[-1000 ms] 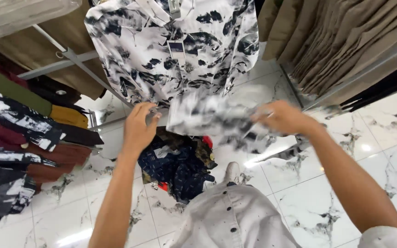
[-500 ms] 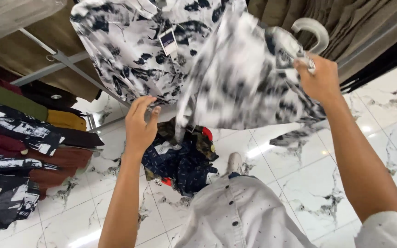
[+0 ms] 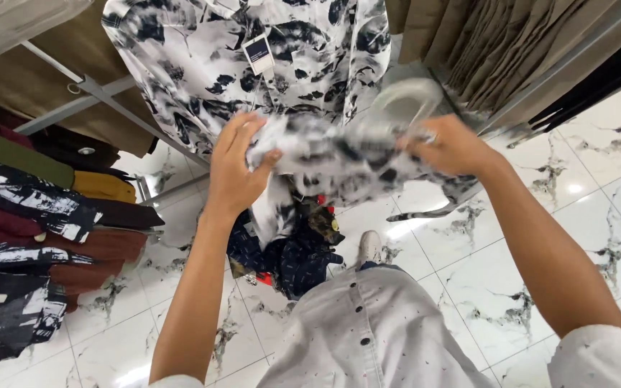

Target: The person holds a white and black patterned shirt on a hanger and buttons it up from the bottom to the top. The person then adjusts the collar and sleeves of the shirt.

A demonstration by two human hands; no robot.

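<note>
The black-and-white shirt (image 3: 339, 162) stretches sideways in the air above the floor (image 3: 540, 215), its left end pinched in the left hand (image 3: 235, 169), its right end and hanger (image 3: 404, 108) gripped tight by the right hand (image 3: 454, 147).

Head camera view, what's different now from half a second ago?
The right hand has dropped from high up to level with the left hand, bringing the pale plastic hanger and the black-and-white patterned shirt down with it. Both hands keep their grip on that shirt. The dark clothes heap on the white marble floor lies unchanged.
</note>
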